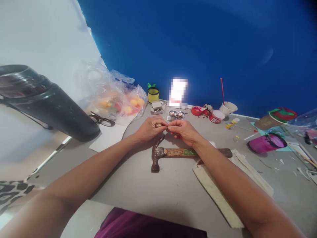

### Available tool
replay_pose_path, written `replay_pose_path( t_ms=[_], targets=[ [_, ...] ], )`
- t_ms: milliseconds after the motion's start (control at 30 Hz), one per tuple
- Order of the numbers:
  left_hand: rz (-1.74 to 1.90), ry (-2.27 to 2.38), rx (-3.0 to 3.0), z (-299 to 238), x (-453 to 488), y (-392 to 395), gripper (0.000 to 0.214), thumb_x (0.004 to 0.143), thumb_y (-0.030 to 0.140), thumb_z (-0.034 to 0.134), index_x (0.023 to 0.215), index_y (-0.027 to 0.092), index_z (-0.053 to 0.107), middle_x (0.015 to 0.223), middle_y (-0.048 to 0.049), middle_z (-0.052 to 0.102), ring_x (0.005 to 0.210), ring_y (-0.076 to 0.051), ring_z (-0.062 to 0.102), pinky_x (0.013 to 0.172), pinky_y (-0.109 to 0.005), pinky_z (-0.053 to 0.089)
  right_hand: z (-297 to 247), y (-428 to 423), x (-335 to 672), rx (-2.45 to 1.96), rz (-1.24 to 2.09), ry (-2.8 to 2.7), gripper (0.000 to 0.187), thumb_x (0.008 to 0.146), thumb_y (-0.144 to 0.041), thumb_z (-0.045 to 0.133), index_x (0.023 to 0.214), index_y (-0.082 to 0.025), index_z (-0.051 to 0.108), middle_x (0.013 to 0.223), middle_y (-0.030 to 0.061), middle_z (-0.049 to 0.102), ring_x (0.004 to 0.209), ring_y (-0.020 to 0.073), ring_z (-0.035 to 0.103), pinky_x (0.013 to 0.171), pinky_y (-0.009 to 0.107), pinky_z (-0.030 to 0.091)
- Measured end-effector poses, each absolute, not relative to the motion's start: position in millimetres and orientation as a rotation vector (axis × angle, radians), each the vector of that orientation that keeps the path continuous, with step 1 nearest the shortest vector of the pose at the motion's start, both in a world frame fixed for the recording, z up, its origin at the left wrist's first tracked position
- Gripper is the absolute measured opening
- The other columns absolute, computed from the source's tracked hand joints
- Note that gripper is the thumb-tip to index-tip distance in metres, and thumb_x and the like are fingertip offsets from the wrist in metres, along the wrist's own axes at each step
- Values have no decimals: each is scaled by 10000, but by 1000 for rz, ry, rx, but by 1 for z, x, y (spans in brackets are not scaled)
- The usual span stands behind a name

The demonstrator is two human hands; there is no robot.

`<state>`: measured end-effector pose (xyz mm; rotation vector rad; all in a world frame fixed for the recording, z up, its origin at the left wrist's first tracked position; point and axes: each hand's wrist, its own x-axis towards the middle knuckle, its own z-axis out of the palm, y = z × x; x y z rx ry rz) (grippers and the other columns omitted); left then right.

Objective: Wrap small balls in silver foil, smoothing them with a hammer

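Observation:
My left hand (pixel 151 128) and my right hand (pixel 183 131) meet over the middle of the table, fingertips pinched together. Whatever lies between them is too small to name. A claw hammer (pixel 157 153) with a worn wooden handle rests on the table just below both hands, its head to the left. My right forearm passes over part of the handle. Beyond my fingers are two shiny silver rounded pieces (pixel 176 114), side by side. A small open box (pixel 158 108) with little dark metal bits stands behind my left hand.
On the left stand a large dark flask (pixel 49 102), eyeglasses (pixel 102 119) and a plastic bag (pixel 116 102). To the right are a white cup (pixel 228 108), a paint jar (pixel 216 116), a glue stick (pixel 232 123) and a purple container (pixel 266 143). Folded cloth (pixel 218 191) lies under my right forearm.

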<state>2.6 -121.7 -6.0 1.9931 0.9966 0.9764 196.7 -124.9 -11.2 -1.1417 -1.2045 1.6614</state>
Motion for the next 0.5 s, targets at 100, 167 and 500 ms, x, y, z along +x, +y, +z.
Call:
replay_pose_path(
  t_ms=[100, 167, 500],
  targets=[
    [923, 998, 1966, 0, 1, -122, 114, 813, 235, 648, 803, 187, 750, 838, -27, 695, 791, -153, 628, 725, -277, 485, -9, -125, 198, -1110, 1739, -1178, 394, 526, -328, 947, 823, -140, 770, 695, 11, 661, 631, 99, 548, 489, 198, 379],
    [829, 968, 1851, 6, -4, -120, 147, 760, 217, 662, 885, 183, 734, 845, -17, 685, 767, -149, 622, 674, -265, 472, -8, -125, 199, -1118, 1757, -1160, 391, 523, -305, 949, 837, -142, 781, 711, 20, 678, 633, 99, 553, 490, 197, 383],
    [901, 860, 1274, -3, -14, -137, 470, 758, 292, 802, 1170, 198, 597, 851, -7, 676, 657, -122, 633, 644, -280, 514, -5, -127, 198, -956, 1825, -1106, 357, 542, -344, 962, 770, -185, 738, 759, -4, 678, 652, 95, 548, 507, 194, 430]
  ],
)
